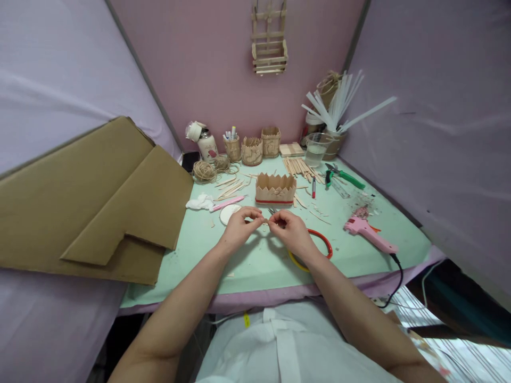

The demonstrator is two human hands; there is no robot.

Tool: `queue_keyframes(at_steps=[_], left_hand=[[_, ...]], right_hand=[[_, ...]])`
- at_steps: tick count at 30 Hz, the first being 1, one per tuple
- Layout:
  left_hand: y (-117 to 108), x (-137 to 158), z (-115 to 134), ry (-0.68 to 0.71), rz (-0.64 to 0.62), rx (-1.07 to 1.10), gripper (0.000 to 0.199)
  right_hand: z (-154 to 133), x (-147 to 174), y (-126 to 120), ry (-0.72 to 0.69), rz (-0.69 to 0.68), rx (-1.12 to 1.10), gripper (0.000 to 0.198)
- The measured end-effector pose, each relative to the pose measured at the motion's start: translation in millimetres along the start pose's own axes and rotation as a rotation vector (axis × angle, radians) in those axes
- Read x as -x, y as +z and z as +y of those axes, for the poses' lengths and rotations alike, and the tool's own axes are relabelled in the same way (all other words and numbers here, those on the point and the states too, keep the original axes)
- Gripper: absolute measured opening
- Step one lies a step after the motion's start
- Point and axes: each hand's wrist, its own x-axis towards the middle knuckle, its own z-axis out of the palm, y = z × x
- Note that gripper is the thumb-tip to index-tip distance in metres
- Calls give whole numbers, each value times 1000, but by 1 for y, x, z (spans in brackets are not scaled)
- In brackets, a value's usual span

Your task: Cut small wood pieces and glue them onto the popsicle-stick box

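Note:
Over the front middle of the table, the fingertips of my left hand and my right hand meet in a pinch. A small tan piece shows between them; it looks like a bit of wood, too small to name exactly. Just behind stands a wooden box with a jagged top edge and a red band around its base. A white round disc lies partly behind my left hand. Under my right hand and forearm is a red and yellow loop, partly hidden, with metal tips showing beyond my fingers.
A pink glue gun with a cord lies at right. Green-handled pliers, a red-tipped pen and wooden sticks are behind. Twine, a pink craft knife and a cardboard sheet are at left. A water cup stands at back.

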Motion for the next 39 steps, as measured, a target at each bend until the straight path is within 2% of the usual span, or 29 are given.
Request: queue_keyframes(at_steps=[8, 27, 33, 39], left_hand=[[4, 2, 7, -73, 26, 70, 7], [7, 4, 6, -56, -17, 61, 7], [4, 1, 1, -35, 68, 8, 7], [2, -2, -5, -52, 114, 63, 16]], right_hand=[[-1, 1, 3, 48, 14, -16, 14], [-2, 2, 3, 88, 57, -63, 11], [-1, 2, 3, 75, 61, -50, 17], [2, 2, 1, 67, 51, -3, 22]])
